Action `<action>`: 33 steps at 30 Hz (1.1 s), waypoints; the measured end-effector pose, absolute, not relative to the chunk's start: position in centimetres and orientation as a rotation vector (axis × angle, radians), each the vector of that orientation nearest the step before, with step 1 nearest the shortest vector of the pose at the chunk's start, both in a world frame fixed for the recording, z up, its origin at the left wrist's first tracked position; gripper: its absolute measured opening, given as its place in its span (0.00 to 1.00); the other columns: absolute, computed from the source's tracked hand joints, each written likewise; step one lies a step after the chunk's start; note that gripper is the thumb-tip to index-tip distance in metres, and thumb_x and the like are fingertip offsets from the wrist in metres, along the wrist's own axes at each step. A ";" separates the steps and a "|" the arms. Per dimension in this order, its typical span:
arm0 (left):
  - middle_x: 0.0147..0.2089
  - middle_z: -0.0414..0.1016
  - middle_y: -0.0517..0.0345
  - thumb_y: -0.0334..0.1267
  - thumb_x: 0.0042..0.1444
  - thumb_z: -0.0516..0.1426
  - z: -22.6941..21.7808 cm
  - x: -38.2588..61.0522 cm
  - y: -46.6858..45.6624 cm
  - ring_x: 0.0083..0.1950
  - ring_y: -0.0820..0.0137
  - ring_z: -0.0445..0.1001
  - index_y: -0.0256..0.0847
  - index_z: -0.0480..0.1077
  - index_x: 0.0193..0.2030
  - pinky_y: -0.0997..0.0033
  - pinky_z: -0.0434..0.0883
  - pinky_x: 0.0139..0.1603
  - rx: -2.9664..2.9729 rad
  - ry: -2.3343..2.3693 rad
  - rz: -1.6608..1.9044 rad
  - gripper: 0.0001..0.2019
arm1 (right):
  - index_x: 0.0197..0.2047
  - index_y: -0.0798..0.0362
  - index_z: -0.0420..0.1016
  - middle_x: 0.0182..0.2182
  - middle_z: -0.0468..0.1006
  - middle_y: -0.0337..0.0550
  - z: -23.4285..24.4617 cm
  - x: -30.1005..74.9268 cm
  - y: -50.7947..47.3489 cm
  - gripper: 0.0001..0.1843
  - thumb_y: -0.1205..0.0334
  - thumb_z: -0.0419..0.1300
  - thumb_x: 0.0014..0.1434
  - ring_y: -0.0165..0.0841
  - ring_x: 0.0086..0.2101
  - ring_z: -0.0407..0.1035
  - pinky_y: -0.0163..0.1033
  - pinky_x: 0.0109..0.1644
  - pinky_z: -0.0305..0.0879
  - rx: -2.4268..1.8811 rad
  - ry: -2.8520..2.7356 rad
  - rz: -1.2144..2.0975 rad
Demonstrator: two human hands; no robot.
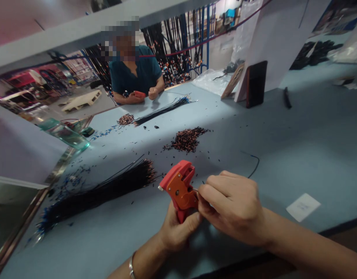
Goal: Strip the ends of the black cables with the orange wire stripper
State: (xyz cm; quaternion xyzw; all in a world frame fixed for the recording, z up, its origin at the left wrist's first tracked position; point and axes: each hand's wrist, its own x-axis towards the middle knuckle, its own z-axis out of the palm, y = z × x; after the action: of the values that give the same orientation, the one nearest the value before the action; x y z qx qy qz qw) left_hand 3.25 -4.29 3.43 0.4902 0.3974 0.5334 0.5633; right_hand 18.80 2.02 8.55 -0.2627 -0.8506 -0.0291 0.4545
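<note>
My left hand (178, 228) is wrapped around the handles of a red and orange wire stripper (181, 186), held upright above the table. Close against the tool's side, my right hand (230, 205) pinches a thin dark wire (256, 166). A short bit of it shows between my fingertips and the stripper; its other end, with a blue part, curves out behind my knuckles. Whether the jaws are closed on the wire I cannot tell. To the left lies a thick bundle of black wires (102, 193), with coppery ends toward the tool and blue, metal-tipped ends away from it.
A heap of cut scraps (188, 139) sits beyond the stripper. Across the table (283, 143), a person (136, 77) holds a red tool near a second wire bundle (163, 110). A clear bottle (64, 133) lies left; a phone (256, 84) stands by a post; a white card (303, 207) lies right.
</note>
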 end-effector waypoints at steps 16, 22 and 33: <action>0.35 0.72 0.56 0.40 0.53 0.64 3.2 3.4 -4.1 0.36 0.69 0.68 0.38 0.73 0.42 0.70 0.70 0.39 1.046 0.895 1.257 0.12 | 0.18 0.52 0.64 0.16 0.59 0.34 8.5 18.8 2.1 0.17 0.74 0.55 0.57 0.29 0.21 0.46 0.38 0.26 0.48 -0.658 -2.106 -0.070; 0.35 0.72 0.57 0.40 0.53 0.64 3.2 3.4 -4.2 0.35 0.70 0.68 0.38 0.73 0.42 0.71 0.70 0.39 1.059 0.895 1.257 0.12 | 0.18 0.53 0.65 0.16 0.60 0.35 8.3 18.9 2.1 0.17 0.73 0.55 0.56 0.29 0.21 0.47 0.38 0.26 0.48 -0.656 -2.091 -0.068; 0.35 0.72 0.57 0.40 0.53 0.64 3.5 3.4 -4.1 0.36 0.70 0.68 0.39 0.73 0.42 0.72 0.70 0.39 1.072 0.889 1.249 0.12 | 0.19 0.53 0.66 0.16 0.60 0.35 8.4 18.8 2.0 0.17 0.73 0.55 0.57 0.28 0.21 0.47 0.38 0.26 0.48 -0.656 -2.091 -0.050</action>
State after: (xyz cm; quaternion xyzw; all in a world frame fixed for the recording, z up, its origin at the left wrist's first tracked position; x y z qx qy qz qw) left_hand 3.42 -4.09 3.47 0.4611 0.3825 0.5375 0.5935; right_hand 18.84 2.01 8.39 -0.2662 -0.8484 -0.0204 0.4572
